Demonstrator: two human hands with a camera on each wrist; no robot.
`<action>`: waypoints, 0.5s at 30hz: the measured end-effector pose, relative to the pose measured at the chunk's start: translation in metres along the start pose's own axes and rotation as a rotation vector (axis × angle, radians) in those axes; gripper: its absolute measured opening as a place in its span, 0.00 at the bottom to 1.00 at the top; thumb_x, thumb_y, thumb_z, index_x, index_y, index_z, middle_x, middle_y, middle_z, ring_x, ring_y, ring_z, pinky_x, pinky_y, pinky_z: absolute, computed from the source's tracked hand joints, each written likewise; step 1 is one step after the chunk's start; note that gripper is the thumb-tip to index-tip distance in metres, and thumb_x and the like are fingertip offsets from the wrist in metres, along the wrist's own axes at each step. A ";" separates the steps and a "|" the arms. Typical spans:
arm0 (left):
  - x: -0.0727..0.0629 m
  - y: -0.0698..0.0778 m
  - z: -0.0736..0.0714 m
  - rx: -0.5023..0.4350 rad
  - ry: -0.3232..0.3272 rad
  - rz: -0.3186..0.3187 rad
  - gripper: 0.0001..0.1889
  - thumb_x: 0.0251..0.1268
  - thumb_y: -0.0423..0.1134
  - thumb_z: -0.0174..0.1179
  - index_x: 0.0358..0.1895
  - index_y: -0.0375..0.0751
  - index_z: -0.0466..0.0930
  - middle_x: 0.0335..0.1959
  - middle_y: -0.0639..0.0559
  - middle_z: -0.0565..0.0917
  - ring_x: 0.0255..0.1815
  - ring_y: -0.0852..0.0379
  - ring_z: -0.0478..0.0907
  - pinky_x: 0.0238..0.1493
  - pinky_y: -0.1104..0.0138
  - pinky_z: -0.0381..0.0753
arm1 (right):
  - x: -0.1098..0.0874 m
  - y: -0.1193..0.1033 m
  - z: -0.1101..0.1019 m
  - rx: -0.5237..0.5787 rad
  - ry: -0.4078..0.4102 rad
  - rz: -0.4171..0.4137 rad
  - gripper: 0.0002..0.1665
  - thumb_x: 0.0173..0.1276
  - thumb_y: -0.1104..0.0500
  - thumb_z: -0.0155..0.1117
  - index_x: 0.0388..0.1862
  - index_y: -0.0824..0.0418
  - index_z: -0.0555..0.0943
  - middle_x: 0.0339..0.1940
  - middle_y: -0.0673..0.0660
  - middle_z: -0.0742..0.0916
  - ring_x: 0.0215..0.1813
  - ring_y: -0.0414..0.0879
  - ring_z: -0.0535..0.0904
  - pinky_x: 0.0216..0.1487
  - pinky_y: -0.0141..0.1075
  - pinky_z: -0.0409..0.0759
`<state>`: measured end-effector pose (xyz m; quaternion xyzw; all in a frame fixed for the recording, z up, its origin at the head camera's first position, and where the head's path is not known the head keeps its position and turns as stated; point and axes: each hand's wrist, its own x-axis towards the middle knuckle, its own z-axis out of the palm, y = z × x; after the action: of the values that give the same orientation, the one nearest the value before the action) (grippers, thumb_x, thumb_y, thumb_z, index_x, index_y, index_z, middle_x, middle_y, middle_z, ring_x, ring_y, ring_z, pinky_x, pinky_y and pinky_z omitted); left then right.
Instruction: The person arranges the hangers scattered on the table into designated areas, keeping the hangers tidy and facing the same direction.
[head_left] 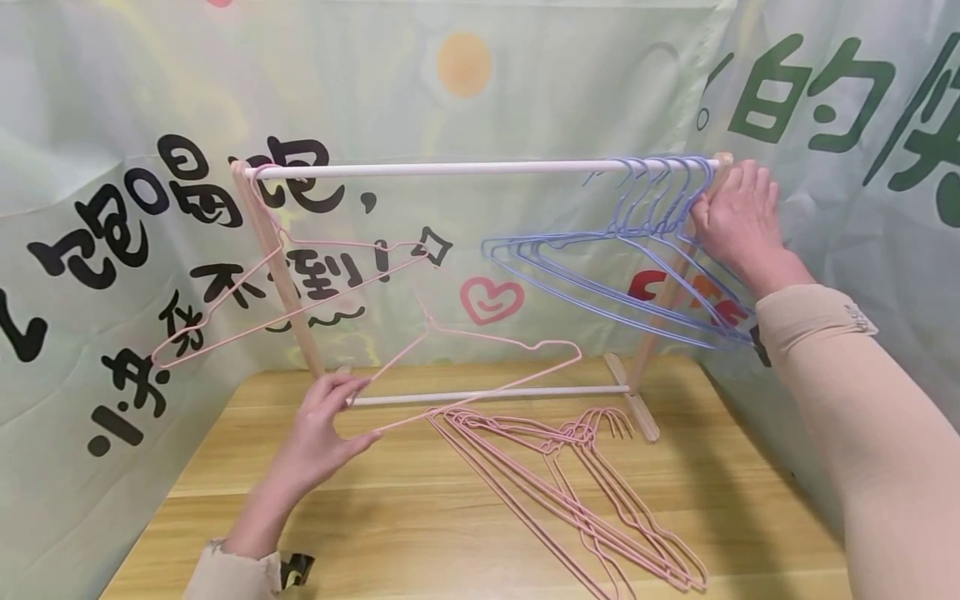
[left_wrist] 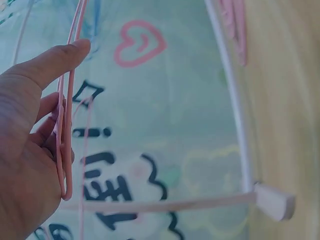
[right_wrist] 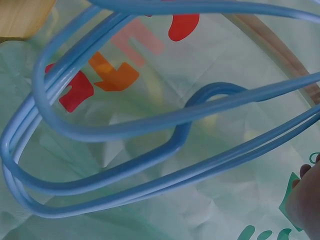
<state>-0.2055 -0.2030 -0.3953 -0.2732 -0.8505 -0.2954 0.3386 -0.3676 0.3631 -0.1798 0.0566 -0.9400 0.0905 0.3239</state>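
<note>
My left hand [head_left: 318, 429] holds a pink wire hanger [head_left: 480, 334] by its left end, between thumb and fingers, in front of the rack's lower rail [head_left: 420, 399]. In the left wrist view the hanger's narrow end [left_wrist: 67, 170] lies along the palm. My right hand [head_left: 738, 217] grips the top of the rack's right wooden post [head_left: 678, 267], fingers curled. Close beside it several blue hangers [head_left: 555, 239] hang bunched on the white top bar [head_left: 435, 168]. Large in the right wrist view are the blue hangers' ends [right_wrist: 125, 132]; little of that hand shows.
Another pink hanger [head_left: 279, 236] hangs at the bar's left end, by the left post [head_left: 288, 292]. A pile of pink hangers [head_left: 577, 435] lies on the wooden table [head_left: 390, 517] before the rack. Behind stands a printed cloth [head_left: 390, 75]; a small black item [head_left: 297, 570] lies by the left sleeve.
</note>
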 end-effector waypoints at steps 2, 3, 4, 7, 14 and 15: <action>0.002 0.000 -0.010 0.027 0.034 0.011 0.42 0.29 0.28 0.88 0.59 0.32 0.82 0.53 0.40 0.79 0.48 0.50 0.76 0.51 0.76 0.74 | 0.000 0.000 0.000 -0.004 0.003 -0.003 0.24 0.77 0.54 0.39 0.51 0.78 0.59 0.44 0.72 0.61 0.49 0.68 0.55 0.51 0.61 0.56; 0.004 0.001 -0.015 0.043 0.047 0.017 0.42 0.29 0.28 0.88 0.59 0.32 0.82 0.52 0.39 0.79 0.47 0.50 0.76 0.50 0.76 0.72 | 0.001 0.001 0.000 -0.005 0.007 -0.006 0.24 0.77 0.54 0.39 0.52 0.78 0.59 0.44 0.72 0.62 0.49 0.69 0.55 0.51 0.61 0.56; 0.005 0.001 -0.020 0.057 0.058 0.023 0.42 0.30 0.28 0.88 0.60 0.32 0.82 0.52 0.40 0.79 0.47 0.50 0.76 0.50 0.77 0.71 | 0.001 0.001 0.000 -0.008 0.007 -0.006 0.25 0.77 0.54 0.39 0.52 0.79 0.59 0.44 0.72 0.62 0.49 0.69 0.55 0.52 0.61 0.56; 0.010 0.001 -0.034 0.085 0.096 0.053 0.43 0.28 0.25 0.87 0.60 0.30 0.82 0.50 0.38 0.79 0.44 0.51 0.75 0.49 0.80 0.71 | 0.001 0.002 0.000 -0.015 0.003 -0.004 0.26 0.78 0.54 0.39 0.53 0.80 0.59 0.44 0.72 0.61 0.49 0.69 0.55 0.52 0.62 0.56; 0.018 -0.001 -0.064 0.147 0.179 0.097 0.39 0.37 0.30 0.83 0.61 0.27 0.80 0.48 0.32 0.78 0.43 0.44 0.74 0.48 0.68 0.71 | 0.000 0.002 0.000 -0.012 0.003 -0.003 0.23 0.76 0.55 0.40 0.48 0.78 0.60 0.44 0.72 0.62 0.48 0.69 0.55 0.51 0.62 0.56; 0.019 -0.002 -0.069 0.160 0.181 0.091 0.37 0.43 0.34 0.81 0.62 0.28 0.80 0.49 0.32 0.77 0.44 0.43 0.73 0.49 0.65 0.70 | 0.000 0.002 0.001 -0.012 0.003 -0.003 0.23 0.76 0.55 0.40 0.47 0.78 0.60 0.44 0.72 0.62 0.48 0.68 0.55 0.51 0.62 0.56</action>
<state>-0.1903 -0.2462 -0.3406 -0.2560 -0.8242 -0.2344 0.4476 -0.3681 0.3646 -0.1805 0.0558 -0.9400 0.0846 0.3257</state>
